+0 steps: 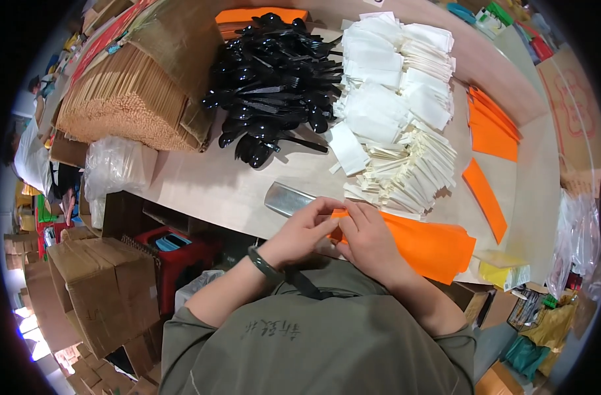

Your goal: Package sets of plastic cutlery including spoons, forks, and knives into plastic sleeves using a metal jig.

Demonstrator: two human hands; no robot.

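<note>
We see left hand (303,229) and right hand (371,236) together, fingers bent at one end of smooth, flat orange sheets (435,247), near table (208,191) edge; can't tell if either grips. Beyond: heaped glossy black cutlery (274,85), flat white packets (376,108), shiny metal block (286,198).

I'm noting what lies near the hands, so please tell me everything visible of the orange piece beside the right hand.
The orange piece is plain, bright and smooth, like paper or thin plastic. It slants from the right hand toward the lower right, at the near edge of the table. Its right end has an uneven outline, perhaps several layers. White slips lie just beyond it. The right hand hides its left part; whether the orange at the fingertips belongs to it, I cannot tell.
</note>
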